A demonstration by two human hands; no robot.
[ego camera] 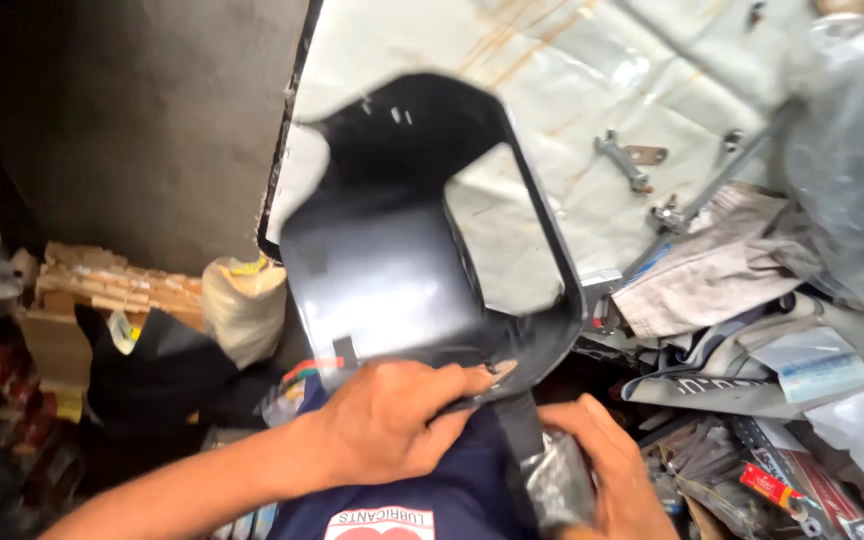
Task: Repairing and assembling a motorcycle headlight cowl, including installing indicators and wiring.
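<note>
A glossy black plastic cover (382,260) with a large open window is held up in front of me, tilted. My left hand (392,420) grips its lower edge, thumb pressed near a small fastener point. My right hand (602,470) sits lower right, closed around a crumpled clear plastic bag (557,480) with small dark parts inside. A dark blue garment (422,500) lies under both hands.
A worn white sheet surface (552,100) carries a metal wrench (622,160) and a long rod (712,190). Rags, papers and packets (752,320) pile at the right. At the left are cardboard stacks (102,290), a pale sack (242,305) and a dark wall.
</note>
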